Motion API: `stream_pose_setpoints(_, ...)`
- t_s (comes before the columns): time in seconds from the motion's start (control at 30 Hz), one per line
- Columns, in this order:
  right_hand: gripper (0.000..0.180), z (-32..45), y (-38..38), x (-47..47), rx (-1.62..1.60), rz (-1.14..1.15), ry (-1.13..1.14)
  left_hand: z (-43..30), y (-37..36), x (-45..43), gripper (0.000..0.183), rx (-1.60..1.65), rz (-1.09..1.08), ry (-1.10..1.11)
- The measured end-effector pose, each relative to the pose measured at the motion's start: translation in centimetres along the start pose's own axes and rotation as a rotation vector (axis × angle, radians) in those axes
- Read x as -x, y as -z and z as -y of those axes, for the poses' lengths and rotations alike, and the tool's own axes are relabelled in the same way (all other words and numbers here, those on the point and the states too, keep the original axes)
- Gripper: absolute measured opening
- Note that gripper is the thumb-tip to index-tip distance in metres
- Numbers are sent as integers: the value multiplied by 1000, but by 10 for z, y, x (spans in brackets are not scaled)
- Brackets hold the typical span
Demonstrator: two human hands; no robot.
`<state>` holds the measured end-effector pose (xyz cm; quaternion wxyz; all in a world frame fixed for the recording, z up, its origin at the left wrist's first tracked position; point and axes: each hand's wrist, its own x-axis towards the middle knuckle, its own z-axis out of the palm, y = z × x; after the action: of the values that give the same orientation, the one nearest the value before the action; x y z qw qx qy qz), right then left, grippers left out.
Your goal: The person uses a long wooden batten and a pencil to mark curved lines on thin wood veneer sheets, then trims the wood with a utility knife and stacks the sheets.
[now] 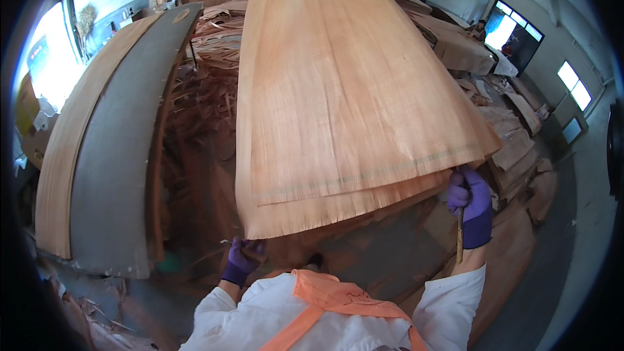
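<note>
A large, thin sheet of wood veneer point(336, 97) spreads before me, its near part doubled over in layers with a frayed end and a faint greenish line across it. My left hand point(243, 256), in a purple glove, is at the sheet's near left corner; its fingers are partly hidden, and whether they pinch the edge I cannot tell. At the right corner my right hand point(469, 195), gloved too, is closed around a thin wooden stick point(459, 236) that points down, with its fingers against the veneer's edge.
To the left stands a long grey-topped table point(117, 141) bearing a narrow veneer strip point(73, 151). Torn veneer scraps point(204, 112) cover the floor between. Stacked veneer bundles point(509, 141) lie at the right. A person point(477, 30) is far off near a doorway.
</note>
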<state>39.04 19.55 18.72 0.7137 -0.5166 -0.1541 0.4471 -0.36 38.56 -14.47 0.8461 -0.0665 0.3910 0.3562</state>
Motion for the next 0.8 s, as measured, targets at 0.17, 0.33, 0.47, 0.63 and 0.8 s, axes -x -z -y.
stream_pose_setpoints(0.17,21,-40,25,-24,84,-38,-43,-29,48,-102,27,204,333,-335)
stream_pose_setpoints(0.33,18,-44,73,-57,116,-174,12,-45,-21,-82,18,-70,85,-713)
stream_pose_setpoints(0.47,14,-44,131,-91,217,-213,35,-15,-76,-55,16,-227,58,-1013)
stream_pose_setpoints(0.63,13,-32,180,-129,410,-351,9,30,-117,-19,18,-196,-11,-1016)
stream_pose_setpoints(0.8,12,-28,250,-148,334,-294,46,85,-153,-2,22,-299,-193,-1038)
